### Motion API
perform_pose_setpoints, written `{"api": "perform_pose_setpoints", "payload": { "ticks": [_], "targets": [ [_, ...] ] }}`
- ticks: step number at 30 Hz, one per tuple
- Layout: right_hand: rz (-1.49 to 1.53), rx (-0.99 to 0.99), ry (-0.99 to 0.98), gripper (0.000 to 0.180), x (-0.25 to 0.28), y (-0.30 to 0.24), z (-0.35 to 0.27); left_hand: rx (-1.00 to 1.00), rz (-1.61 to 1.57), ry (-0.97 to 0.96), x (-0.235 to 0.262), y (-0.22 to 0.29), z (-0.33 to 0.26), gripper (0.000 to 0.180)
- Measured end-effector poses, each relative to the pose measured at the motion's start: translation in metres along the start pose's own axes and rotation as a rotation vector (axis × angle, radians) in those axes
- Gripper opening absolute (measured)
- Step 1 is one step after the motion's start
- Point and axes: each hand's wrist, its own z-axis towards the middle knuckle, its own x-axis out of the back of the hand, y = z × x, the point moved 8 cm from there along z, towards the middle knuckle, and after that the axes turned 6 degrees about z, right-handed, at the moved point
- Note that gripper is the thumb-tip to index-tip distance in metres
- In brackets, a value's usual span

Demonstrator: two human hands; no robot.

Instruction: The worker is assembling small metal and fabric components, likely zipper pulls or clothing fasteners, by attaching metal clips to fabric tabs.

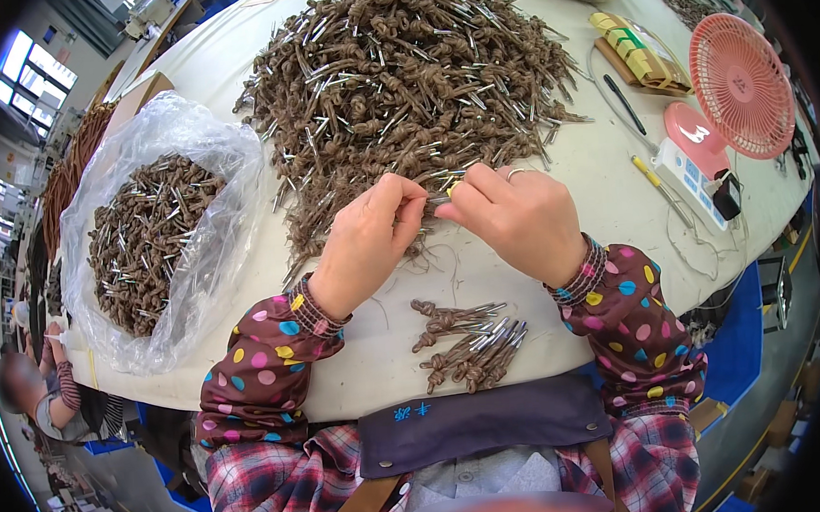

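Note:
My left hand (pixel 367 240) and my right hand (pixel 520 219) meet at the near edge of a big heap of brown knotted cords (pixel 408 78) with silvery metal tips. Both hands are closed, thumbs pinched against fingers. What they pinch is mostly hidden; a short greyish bit shows between the fingertips, and something small and yellow shows by my right fingertips. A ring sits on a right finger. Closer to me, a small group of the same knotted cords (pixel 472 346) lies on the white tabletop (pixel 379 366), tips pointing to the upper right.
On the left, a clear plastic bag (pixel 237 187) holds more knotted cords. At the right stand a pink fan (pixel 742 85), a white power strip (pixel 692 182), a black pen (pixel 624 105), a yellow-handled tool (pixel 647 172) and a yellow-wrapped packet (pixel 637 50). Another person (pixel 43 396) sits far left.

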Motion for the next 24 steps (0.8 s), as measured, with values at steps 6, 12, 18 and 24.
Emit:
{"api": "perform_pose_setpoints", "payload": {
  "ticks": [6, 12, 18, 24],
  "targets": [
    [0.434, -0.302, 0.057, 0.033, -0.004, 0.035, -0.007, 0.374, -0.467, -0.086, -0.009, -0.028, -0.002, 0.012],
    [0.896, -0.596, -0.059, 0.031, -0.036, 0.044, -0.021, 0.601, -0.957, -0.127, -0.022, -0.039, -0.005, 0.016],
    [1.076, -0.819, -0.117, 0.02, -0.049, 0.058, -0.031, 0.035, -0.041, 0.143, 0.025, -0.008, 0.011, 0.024],
    [1.244, -0.871, -0.152, 0.021, -0.05, 0.048, -0.031, -0.298, 0.394, 0.168, 0.013, 0.022, 0.005, 0.042]
  ]
}}
